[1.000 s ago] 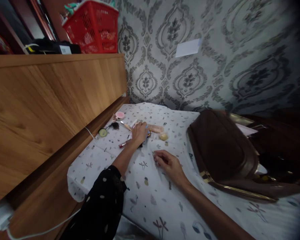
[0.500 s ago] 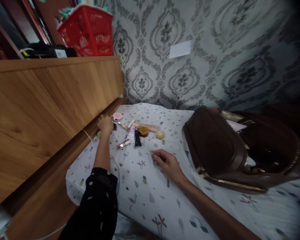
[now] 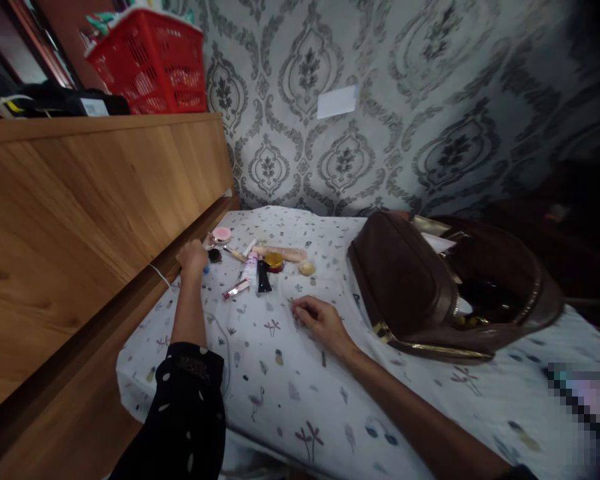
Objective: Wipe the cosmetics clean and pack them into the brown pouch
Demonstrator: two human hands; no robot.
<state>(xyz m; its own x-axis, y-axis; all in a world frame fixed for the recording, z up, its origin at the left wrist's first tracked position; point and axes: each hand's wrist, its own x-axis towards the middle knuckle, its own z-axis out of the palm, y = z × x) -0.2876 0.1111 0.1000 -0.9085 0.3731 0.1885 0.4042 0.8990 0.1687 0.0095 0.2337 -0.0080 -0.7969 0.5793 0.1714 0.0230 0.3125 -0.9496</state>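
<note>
My left hand (image 3: 193,257) is at the left edge of the cloth-covered table, knuckles up and fingers curled down. Its fingertips are hidden; a small bit of blue (image 3: 207,267) shows beside it. Close by lie a small dark round pot (image 3: 214,255), a pink compact (image 3: 222,235) and a brush (image 3: 236,254). My right hand (image 3: 323,321) rests on the cloth, fingers curled and nothing visible in them. Between the hands lie a black tube (image 3: 263,277), a white and purple tube (image 3: 251,267), a gold-lidded jar (image 3: 274,261), a long beige tube (image 3: 290,254), a lip gloss (image 3: 237,289) and a yellowish sponge (image 3: 307,267).
A brown leather bag (image 3: 405,280) stands unzipped on the right. At the lower right is a pixelated screen (image 3: 587,400). A wooden cabinet (image 3: 105,193) borders the left side, carrying a red basket (image 3: 150,63). A white cable (image 3: 160,275) hangs near its lower edge.
The view has swung slightly right. My left hand has shifted a little toward the cabinet, uncovering more of the dark pot, and the blue bit now shows. My right hand stays in place.
</note>
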